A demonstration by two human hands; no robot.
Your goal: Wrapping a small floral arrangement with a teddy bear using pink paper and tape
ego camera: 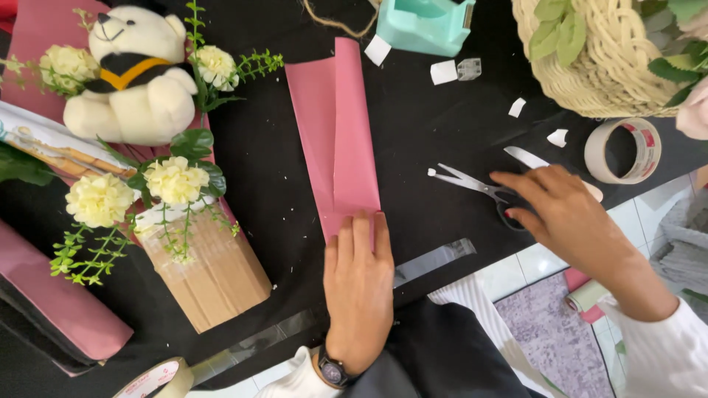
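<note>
Pink paper [335,133] — our left hand [359,284] presses flat, fingers extended, on its near end; right of it, our right hand [564,210] grasps the scissors [479,188] — fingers curled.

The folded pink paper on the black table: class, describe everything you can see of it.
The pink paper is a long, narrow, matte sheet folded lengthwise, one flap overlapping the other along a visible crease. It lies flat on the black table, running from near the mint tape dispenser down toward the table's near edge. The left hand presses flat on its lower end, fingers covering that edge. The right hand is apart from it, on the scissors.
</note>
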